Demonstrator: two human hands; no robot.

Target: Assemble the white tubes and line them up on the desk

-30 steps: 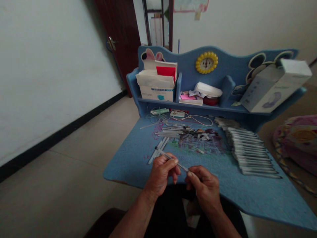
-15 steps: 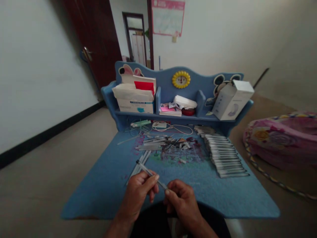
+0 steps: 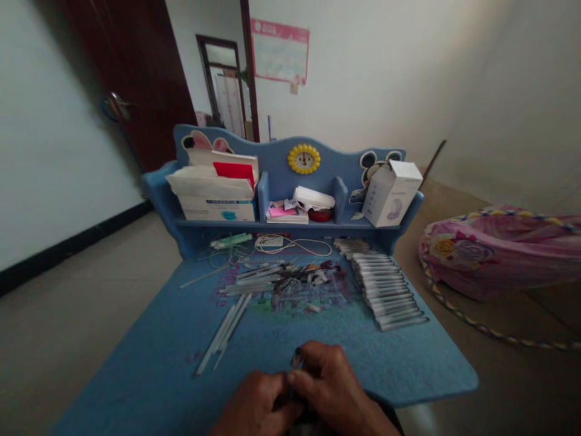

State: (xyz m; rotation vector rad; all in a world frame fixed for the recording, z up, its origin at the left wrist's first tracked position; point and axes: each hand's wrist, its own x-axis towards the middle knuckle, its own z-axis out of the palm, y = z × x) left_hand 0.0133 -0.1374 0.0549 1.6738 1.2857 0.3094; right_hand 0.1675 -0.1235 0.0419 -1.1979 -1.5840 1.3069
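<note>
Close to the desk's front edge, my left hand and my right hand are closed together around a clear pen. Its dark end pokes up between the fingers, and most of the barrel is hidden by my hands. Ahead and to the left lie several pale, slim tubes side by side. Beyond them is a loose heap of pen parts, with small white and dark pieces at its right end. A long row of pens with dark tips lines the right side.
The blue desk has a shelf at the back with an open carton, a white box and papers. A looped white cable lies below the shelf. A pink fabric basket stands on the floor at right.
My hands have come together lower and nearer to me, and the pen now points upward, mostly covered. The view has turned right, so the desk sits further left.
</note>
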